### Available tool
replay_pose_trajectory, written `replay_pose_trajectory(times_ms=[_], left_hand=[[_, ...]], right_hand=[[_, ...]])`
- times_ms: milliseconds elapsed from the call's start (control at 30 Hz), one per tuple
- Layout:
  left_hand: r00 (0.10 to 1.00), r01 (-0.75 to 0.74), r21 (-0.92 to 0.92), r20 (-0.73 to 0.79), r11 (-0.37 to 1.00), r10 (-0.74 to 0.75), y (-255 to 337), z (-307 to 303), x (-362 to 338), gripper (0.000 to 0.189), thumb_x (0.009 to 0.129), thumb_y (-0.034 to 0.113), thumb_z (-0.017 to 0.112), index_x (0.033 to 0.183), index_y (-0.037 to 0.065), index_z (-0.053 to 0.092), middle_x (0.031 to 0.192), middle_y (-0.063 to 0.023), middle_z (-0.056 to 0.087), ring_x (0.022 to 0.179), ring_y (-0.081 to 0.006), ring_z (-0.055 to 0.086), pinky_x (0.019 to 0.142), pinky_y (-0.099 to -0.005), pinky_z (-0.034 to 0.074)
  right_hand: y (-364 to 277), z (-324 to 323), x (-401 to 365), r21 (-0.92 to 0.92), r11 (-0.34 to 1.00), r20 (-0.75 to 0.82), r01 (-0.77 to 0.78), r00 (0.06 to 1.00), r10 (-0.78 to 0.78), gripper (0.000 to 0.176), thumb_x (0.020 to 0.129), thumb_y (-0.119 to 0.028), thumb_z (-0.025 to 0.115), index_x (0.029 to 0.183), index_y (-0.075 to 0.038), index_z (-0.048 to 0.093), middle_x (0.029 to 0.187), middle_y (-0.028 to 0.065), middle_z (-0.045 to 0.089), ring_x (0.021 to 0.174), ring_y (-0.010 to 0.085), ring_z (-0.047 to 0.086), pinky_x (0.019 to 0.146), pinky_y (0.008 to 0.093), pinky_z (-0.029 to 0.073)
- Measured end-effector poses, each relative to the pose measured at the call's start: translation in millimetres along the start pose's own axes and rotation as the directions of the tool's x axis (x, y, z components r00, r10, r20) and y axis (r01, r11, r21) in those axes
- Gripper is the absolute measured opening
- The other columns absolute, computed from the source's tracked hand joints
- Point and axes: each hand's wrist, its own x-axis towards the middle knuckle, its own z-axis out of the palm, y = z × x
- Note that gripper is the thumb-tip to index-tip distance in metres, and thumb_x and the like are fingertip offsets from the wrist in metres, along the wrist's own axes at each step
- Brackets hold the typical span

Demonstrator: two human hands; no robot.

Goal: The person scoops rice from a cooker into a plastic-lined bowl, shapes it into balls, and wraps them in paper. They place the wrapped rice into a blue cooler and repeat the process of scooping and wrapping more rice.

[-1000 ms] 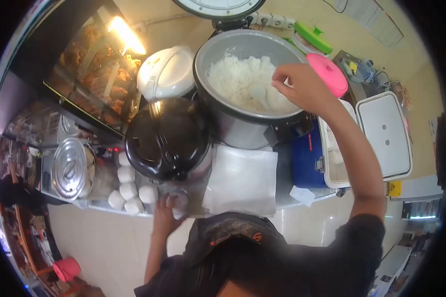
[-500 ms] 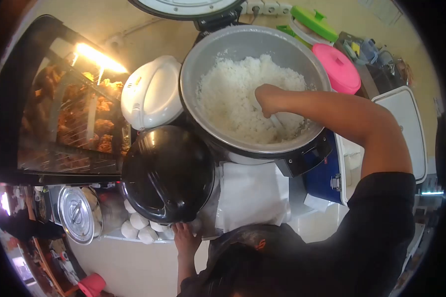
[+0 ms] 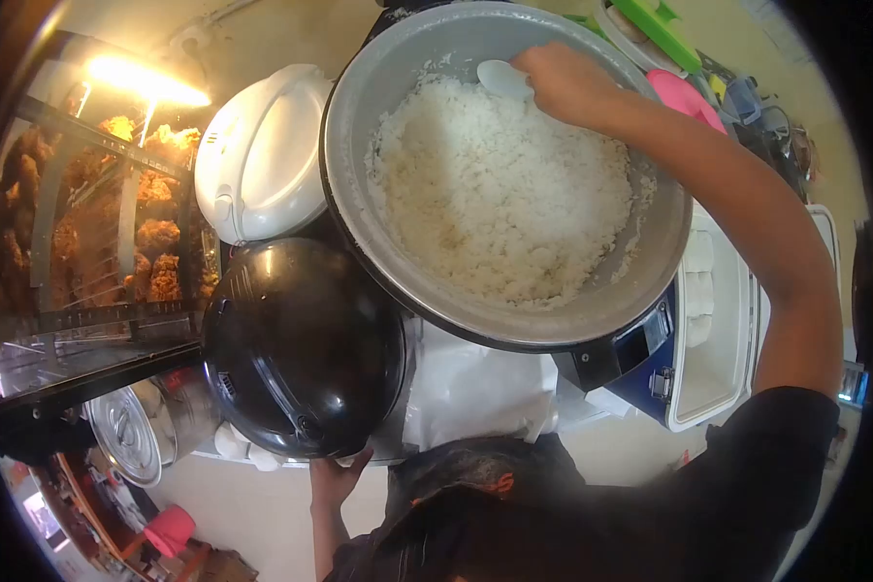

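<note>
Right now, from the head view, my right hand (image 3: 563,82) is closed around the handle of the white rice paddle (image 3: 502,78), whose blade sits at the far edge of the cooked rice (image 3: 504,194) inside the big grey pot (image 3: 351,145). My left hand (image 3: 335,477) is down at the counter's edge, fingers loosely spread against the underside of the black cooker (image 3: 301,349), holding nothing I can see. I judge this as the start of a scoop: the blade is touching the rice but carries no load. The next move calls for sinking the blade under the rice and lifting it level, clear of the pot's rim and the white cooker (image 3: 262,155) beside it.
</note>
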Motion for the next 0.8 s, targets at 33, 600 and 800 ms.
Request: replay_pose_trajectory(times_ms=[33,600,800], left_hand=[[1.0,0.019,0.002,-0.002,1.0,-0.019,1,-1,-1,0.05,0.072,0.014,0.084,0.115,0.002,0.062,0.112,-0.0129,0.068,0.106,-0.0277,0.065,0.091,-0.0394,0.05],[0.993,0.114,-0.903,0.118,0.414,-0.016,16,-61,-71,0.093,0.07,0.052,0.071,0.134,-0.006,0.035,0.12,-0.0263,0.055,0.108,-0.0358,0.059,0.089,-0.0429,0.05],[0.913,-0.344,-0.938,-0.326,0.035,0.244,91,-99,-76,0.096,0.08,0.056,0.07,0.149,0.011,0.021,0.131,-0.0405,0.038,0.101,-0.0471,0.06,0.077,-0.0569,0.055]], right_hand=[[0,11,6,0.048,0.999,0.003,-0.007,1.0,0.007,0.036,0.083,0.002,0.055,0.117,-0.003,0.065,0.104,0.0241,0.066,0.1,0.041,0.063,0.083,0.0473,0.05],[-54,70,25,0.756,0.537,0.45,-0.374,0.893,-0.013,0.006,0.086,-0.005,0.057,0.081,-0.004,0.061,0.063,0.0018,0.053,0.043,0.0055,0.036,0.038,0.0248,0.024],[-44,18,-6,0.813,0.525,0.407,-0.254,0.892,-0.198,0.011,0.082,0.0,0.053,0.074,-0.005,0.059,0.061,0.0006,0.051,0.044,0.0038,0.032,0.039,0.0235,0.02]])
